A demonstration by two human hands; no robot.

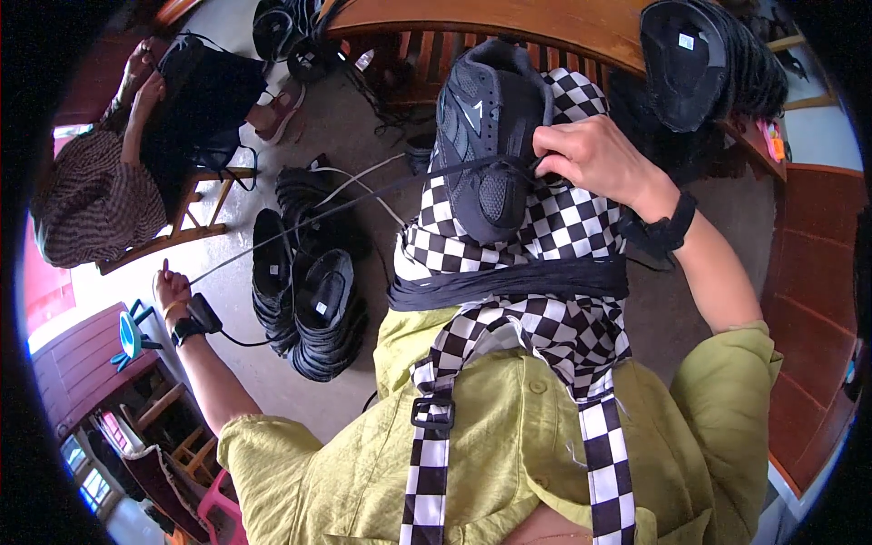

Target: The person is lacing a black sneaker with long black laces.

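A black shoe upper (495, 136) with a white side mark rests on my lap, its toe end towards me. A dark shoelace (439, 173) crosses the toe area and stretches taut to the left. My left hand (171, 288) is out at the far left with fingers closed on the lace's far part. At the right edge of the shoe, my right hand (590, 159) pinches the lace close to the eyelet side. My right fingertips partly hide what they grip. A bundle of black laces (509, 282) lies across my checkered apron (581, 222).
Stacked black shoe uppers (304, 313) stand on the floor at left, with another stack (690, 68) at the upper right. A wooden bench (509, 20) is ahead. Another person's hands (145, 82) handle dark material at the upper left. A pink chair (222, 509) stands lower left.
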